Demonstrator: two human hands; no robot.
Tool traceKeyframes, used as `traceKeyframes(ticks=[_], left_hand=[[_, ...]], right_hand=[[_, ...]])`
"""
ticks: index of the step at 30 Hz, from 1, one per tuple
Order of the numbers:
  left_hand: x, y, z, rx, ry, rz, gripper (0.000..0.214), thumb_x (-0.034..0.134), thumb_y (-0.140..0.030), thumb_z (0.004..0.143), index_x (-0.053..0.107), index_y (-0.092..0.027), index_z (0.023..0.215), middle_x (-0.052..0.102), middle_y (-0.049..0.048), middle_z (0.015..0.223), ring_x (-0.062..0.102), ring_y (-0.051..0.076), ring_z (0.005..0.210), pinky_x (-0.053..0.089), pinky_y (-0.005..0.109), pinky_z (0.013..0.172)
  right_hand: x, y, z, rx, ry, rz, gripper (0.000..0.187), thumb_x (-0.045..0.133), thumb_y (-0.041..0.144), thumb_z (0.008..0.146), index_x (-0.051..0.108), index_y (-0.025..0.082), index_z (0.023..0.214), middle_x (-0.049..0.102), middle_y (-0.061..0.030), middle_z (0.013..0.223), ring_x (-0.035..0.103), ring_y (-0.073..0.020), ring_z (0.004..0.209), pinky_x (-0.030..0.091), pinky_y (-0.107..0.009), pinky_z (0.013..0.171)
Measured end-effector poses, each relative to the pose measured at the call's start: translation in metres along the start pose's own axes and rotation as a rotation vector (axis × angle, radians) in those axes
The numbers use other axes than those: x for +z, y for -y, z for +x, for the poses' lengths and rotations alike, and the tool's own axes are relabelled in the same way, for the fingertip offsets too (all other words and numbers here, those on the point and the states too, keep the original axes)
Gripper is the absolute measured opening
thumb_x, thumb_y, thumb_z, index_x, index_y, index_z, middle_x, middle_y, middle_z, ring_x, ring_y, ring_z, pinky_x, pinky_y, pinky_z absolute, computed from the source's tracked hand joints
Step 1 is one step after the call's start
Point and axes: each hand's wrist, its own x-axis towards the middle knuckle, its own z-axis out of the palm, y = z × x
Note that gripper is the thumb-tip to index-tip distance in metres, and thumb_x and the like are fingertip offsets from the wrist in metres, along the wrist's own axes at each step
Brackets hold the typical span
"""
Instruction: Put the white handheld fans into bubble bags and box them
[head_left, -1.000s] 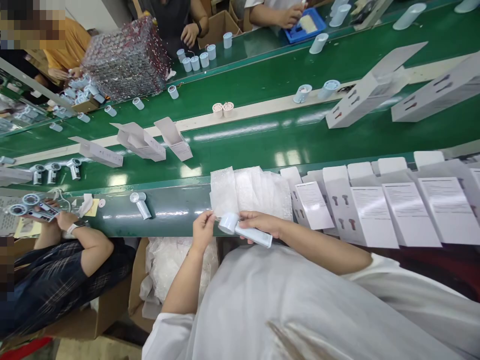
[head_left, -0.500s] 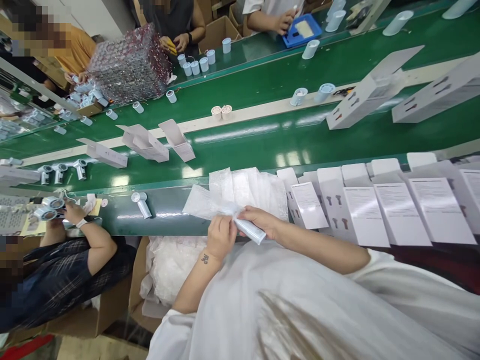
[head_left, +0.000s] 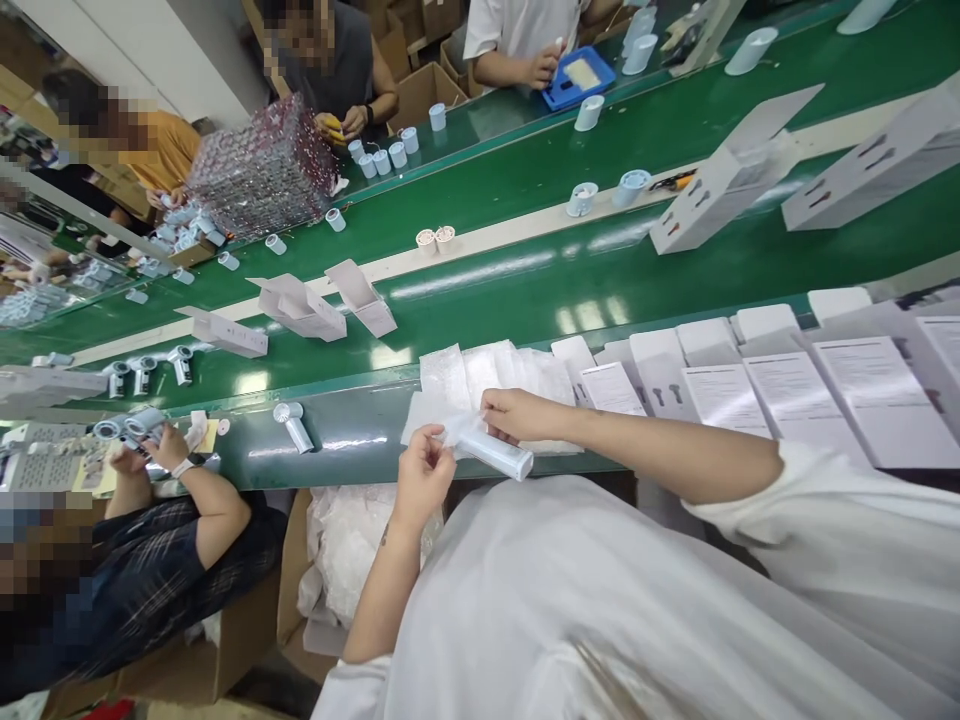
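Handheld fan point(head_left: 496, 456), sleeved in a translucent bag point(head_left: 421, 410), between both hands above the worktop's point(head_left: 262, 455) near edge; handle slanting rightward and bodyward. Left hand point(head_left: 426, 478) pinches the bag beside the head; right hand point(head_left: 525, 415), fingers curled, lies beyond the handle, its grip indeterminable.
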Motion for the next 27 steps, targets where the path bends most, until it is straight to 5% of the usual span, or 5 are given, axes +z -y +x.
traceKeyframes(ticks=[4,10,16,22,27], left_hand=[[-0.006,-0.012,-0.018,-0.044,0.148,0.056,0.027,0.064,-0.018,0.071,0.061,-0.020,0.098,0.049,-0.0062,0.059,0.044,0.008,0.053,0.037,0.020,0.056],[-0.017,-0.037,-0.030,0.082,0.083,0.154,0.027,0.061,-0.016,0.072,0.060,-0.021,0.099,0.052,-0.0052,0.061,0.045,0.009,0.054,0.038,0.020,0.057],[-0.039,-0.060,-0.013,0.104,-0.005,0.030,0.024,0.060,-0.029,0.080,0.059,-0.019,0.102,0.055,-0.0011,0.067,0.050,0.010,0.056,0.041,0.021,0.055],[-0.053,-0.069,0.020,0.309,0.086,0.339,0.088,0.088,-0.040,0.049,0.053,-0.026,0.129,0.050,0.0124,0.133,0.050,0.032,0.119,0.047,0.039,0.092],[-0.077,-0.052,0.076,0.167,-0.265,0.129,0.031,0.074,-0.039,0.070,0.067,-0.018,0.092,0.066,0.0037,0.083,0.063,0.018,0.076,0.053,0.029,0.069]], right_hand=[[-0.015,0.019,-0.027,-0.229,0.040,-0.384,0.014,0.051,0.017,0.080,0.049,0.019,0.066,0.061,-0.0048,0.072,0.056,-0.0161,0.067,0.040,-0.024,0.060],[-0.026,0.034,-0.056,-0.195,0.237,-0.231,0.010,0.049,0.018,0.075,0.046,0.019,0.067,0.060,-0.0003,0.063,0.059,-0.0146,0.062,0.039,-0.021,0.053],[-0.041,0.056,-0.048,-0.247,0.197,-0.028,0.009,0.055,0.021,0.073,0.050,0.017,0.067,0.055,0.0014,0.065,0.063,-0.0143,0.063,0.042,-0.019,0.052],[-0.024,0.095,-0.007,-0.376,0.389,0.491,0.013,0.061,0.026,0.067,0.052,0.017,0.067,0.058,0.0005,0.079,0.059,-0.0116,0.072,0.052,-0.024,0.067],[-0.049,0.113,0.084,-0.623,0.129,0.295,0.023,0.060,0.037,0.078,0.059,0.016,0.086,0.062,-0.0086,0.098,0.060,-0.0218,0.098,0.048,-0.042,0.090]])
